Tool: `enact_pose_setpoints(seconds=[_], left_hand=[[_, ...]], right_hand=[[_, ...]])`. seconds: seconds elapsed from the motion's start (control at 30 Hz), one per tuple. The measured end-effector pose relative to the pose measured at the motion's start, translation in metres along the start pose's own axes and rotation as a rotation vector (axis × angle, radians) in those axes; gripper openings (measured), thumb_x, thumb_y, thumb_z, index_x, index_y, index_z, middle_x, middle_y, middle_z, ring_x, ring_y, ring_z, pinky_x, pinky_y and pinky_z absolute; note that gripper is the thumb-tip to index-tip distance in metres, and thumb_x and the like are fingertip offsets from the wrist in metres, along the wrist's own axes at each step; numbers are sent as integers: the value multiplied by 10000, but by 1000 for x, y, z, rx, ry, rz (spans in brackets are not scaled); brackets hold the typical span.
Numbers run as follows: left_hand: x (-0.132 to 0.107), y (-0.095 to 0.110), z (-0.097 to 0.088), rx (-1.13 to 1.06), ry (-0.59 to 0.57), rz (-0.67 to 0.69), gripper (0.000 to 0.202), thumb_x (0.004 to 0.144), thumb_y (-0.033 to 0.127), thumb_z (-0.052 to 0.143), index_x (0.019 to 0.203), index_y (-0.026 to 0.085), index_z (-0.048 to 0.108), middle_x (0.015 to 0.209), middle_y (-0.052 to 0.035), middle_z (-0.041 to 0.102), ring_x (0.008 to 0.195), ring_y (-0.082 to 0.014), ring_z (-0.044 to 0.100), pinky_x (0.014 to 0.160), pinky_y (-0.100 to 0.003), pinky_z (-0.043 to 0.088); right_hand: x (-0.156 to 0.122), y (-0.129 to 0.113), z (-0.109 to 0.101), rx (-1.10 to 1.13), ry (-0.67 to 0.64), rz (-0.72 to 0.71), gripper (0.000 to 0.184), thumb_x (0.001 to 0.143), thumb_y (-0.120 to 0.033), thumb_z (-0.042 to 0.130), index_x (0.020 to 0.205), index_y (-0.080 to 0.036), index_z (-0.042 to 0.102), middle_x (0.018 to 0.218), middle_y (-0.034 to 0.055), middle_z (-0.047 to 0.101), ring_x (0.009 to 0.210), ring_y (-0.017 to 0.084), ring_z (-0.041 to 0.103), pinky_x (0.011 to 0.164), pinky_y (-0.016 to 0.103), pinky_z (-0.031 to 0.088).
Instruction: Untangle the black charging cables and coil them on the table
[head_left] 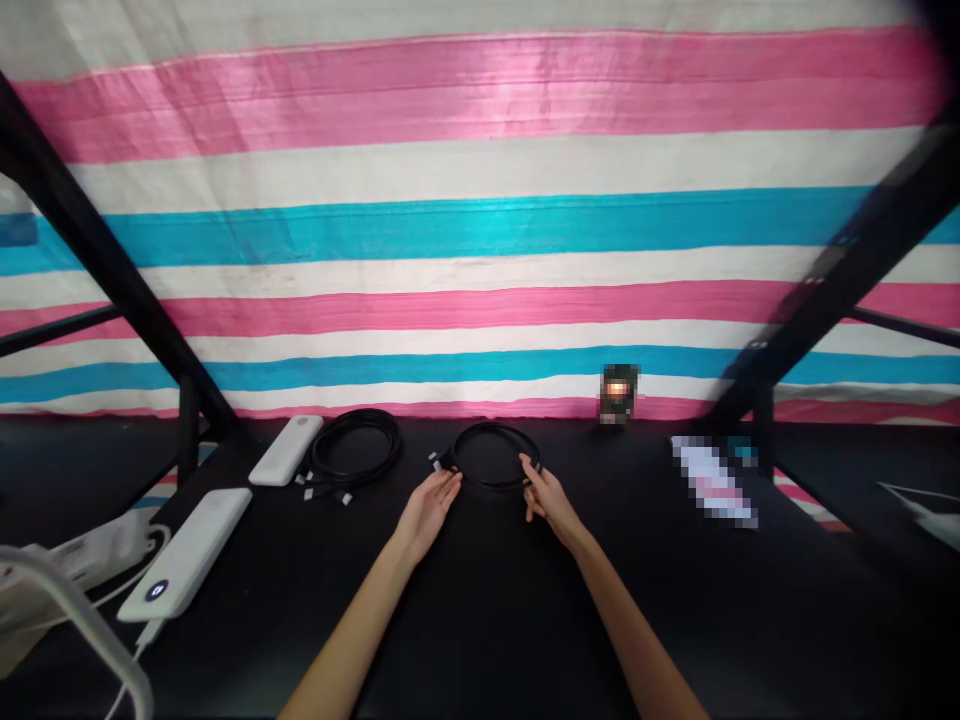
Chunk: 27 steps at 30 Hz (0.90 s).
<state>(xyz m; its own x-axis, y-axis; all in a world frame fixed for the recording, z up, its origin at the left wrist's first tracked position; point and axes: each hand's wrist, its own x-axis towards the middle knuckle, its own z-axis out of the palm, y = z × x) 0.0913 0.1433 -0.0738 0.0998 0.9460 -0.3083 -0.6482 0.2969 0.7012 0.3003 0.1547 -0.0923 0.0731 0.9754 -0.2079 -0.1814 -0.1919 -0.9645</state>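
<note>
A black cable (491, 427), wound into a loose ring, is between my two hands on the black table. Its connector ends, with light metal tips, stick out at the ring's left side. My left hand (429, 512) has its fingertips closed at the lower left of the ring, just below those connectors. On the right side, my right hand (553, 503) pinches the ring with thumb and index finger; its other fingers curl below. A second coiled black cable (395, 447) lies to the left, its light-tipped plugs pointing toward me.
Two white power banks (286, 452) (187, 555) lie on the left, the nearer with a white cable plugged in. A white power strip (105, 550) is at the far left. Blurred-out items (618, 394) (714, 482) sit at the right. Black frame bars (142, 310) flank a striped sheet.
</note>
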Motion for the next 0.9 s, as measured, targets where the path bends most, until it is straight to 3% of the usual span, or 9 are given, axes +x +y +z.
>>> enact_pose_setpoints(seconds=[0.13,0.23,0.33,0.43,0.53,0.63,0.7,0.83,0.9], left_hand=[[-6,-12,2,119,12,28,276,733,41,583,999,110,603,1158,-135,618,836,-169,676,925,-334,474],[-12,-16,5,230,-48,8,303,733,101,609,1036,91,607,1187,-183,600,874,-206,672,892,-356,483],[-17,-13,7,377,-141,6,301,731,208,643,1003,79,653,1107,-202,643,845,-243,675,839,-391,498],[-18,-5,7,548,-176,96,325,755,337,615,945,87,700,952,-179,698,784,-264,673,789,-426,503],[-12,10,-1,720,-19,335,285,780,351,567,917,151,716,972,-132,695,939,-265,629,911,-425,434],[-4,31,-21,883,223,581,228,765,294,582,941,220,706,1170,-93,615,1195,-266,464,1071,-419,238],[1,42,-36,986,343,680,245,752,270,598,976,238,691,1254,-85,558,1266,-284,373,1096,-451,140],[8,50,-55,1169,422,752,256,711,263,641,959,217,683,1155,-112,614,1185,-305,451,1082,-480,132],[10,47,-58,1243,410,768,253,700,250,648,949,218,681,1083,-108,648,1109,-288,516,1076,-458,169]], right_hand=[[0,2,0,-3,-35,-18,541,758,-461,638,1154,-126,485,388,-132,362,267,53,266,286,200,428],[-1,2,0,12,-16,-36,491,779,-422,630,1149,-145,462,454,-102,422,338,78,426,355,195,475],[1,4,-1,11,29,-57,621,783,-367,625,1295,-180,328,683,-23,567,577,134,615,439,200,519],[3,6,-4,-54,109,-115,782,741,-345,646,1386,-204,227,845,15,570,606,135,603,387,194,487],[6,10,-9,-181,233,-206,790,707,-391,652,1390,-216,295,958,43,517,534,93,527,329,186,430],[5,12,-14,-425,290,-347,618,704,-467,626,1238,-166,541,1129,109,429,586,86,538,429,227,505],[4,12,-14,-509,261,-401,576,713,-493,606,1180,-156,600,1190,128,396,634,102,564,478,246,531],[-1,9,-11,-554,168,-406,715,718,-511,603,1346,-212,441,1330,137,361,707,158,602,374,250,492],[-3,7,-10,-638,159,-441,749,719,-487,622,1384,-240,381,1382,119,359,700,151,611,460,276,526]])
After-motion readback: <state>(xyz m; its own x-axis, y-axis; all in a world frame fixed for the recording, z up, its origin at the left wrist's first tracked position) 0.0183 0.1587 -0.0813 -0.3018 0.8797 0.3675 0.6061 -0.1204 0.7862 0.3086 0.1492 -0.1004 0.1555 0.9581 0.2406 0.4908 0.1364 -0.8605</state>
